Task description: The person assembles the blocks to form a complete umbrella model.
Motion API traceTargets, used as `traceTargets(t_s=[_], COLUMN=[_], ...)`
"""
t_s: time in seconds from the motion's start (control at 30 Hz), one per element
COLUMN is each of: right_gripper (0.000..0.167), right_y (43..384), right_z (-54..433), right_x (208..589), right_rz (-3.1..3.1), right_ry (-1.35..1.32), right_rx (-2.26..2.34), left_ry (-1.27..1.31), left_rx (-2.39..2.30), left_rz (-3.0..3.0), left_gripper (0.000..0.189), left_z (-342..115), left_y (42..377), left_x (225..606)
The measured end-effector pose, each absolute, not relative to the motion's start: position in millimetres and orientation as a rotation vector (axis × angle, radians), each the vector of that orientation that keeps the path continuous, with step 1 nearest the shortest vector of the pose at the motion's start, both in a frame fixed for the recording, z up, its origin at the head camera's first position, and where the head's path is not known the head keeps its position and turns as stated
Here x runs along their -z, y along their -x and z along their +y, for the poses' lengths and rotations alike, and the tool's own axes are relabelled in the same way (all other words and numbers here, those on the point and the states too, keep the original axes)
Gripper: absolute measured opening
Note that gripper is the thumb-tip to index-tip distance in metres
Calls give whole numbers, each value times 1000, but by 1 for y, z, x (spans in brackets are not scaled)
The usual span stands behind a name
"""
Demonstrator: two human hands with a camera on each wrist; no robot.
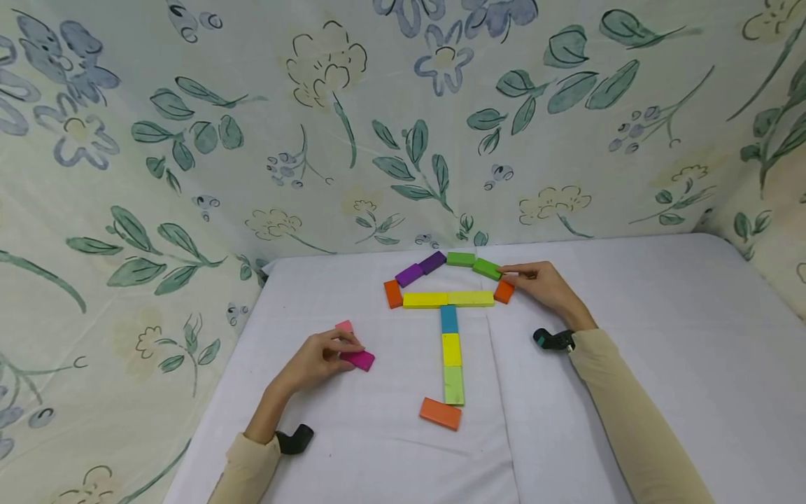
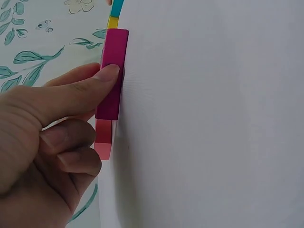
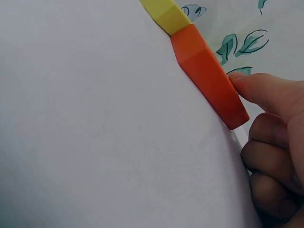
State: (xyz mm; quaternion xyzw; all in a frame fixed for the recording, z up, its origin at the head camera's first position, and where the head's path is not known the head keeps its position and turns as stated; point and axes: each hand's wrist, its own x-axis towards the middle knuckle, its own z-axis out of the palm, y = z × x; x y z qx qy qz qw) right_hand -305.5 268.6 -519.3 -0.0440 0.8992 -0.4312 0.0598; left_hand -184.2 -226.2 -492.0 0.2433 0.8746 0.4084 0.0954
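My left hand (image 1: 321, 360) pinches a magenta block (image 1: 359, 360) between thumb and fingers, over the left part of the table. A pink block (image 1: 344, 326) lies just beyond, partly hidden by the fingers; in the left wrist view, this pink block (image 2: 103, 137) shows below the magenta one. At the far right of the block outline, my right hand (image 1: 538, 283) has thumb and index finger at the end of a green block (image 1: 488, 269). Beneath the fingers sits an orange block (image 1: 504, 291); in the right wrist view, the thumb is behind this orange block (image 3: 209, 76).
Two yellow blocks (image 1: 425, 300) form a bar below an arch of purple (image 1: 409, 274), green and orange blocks. A column of blue (image 1: 449, 319), yellow and light green (image 1: 453, 386) blocks runs toward me, with an orange block (image 1: 441, 414) angled at its foot. Floral cloth hangs behind the white table.
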Motion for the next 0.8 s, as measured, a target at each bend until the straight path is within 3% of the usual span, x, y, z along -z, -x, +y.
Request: traceTargets(t_s=[0.27, 0.53, 0.8], right_gripper=[41, 42, 40], right_y=[305, 306, 307], right_z=[269, 269, 269], right_x=[519, 519, 521], right_rz=[2719, 2720, 2718], right_ry=[154, 169, 153], right_rx=[1318, 1316, 1352], left_ry=[-772, -992, -1007], left_rx=[-1216, -1178, -1091], left_rz=[2549, 2378, 2263], left_gripper=[26, 25, 25], left_z=[-221, -191, -164], left_y=[186, 183, 178], left_x=[492, 490, 484])
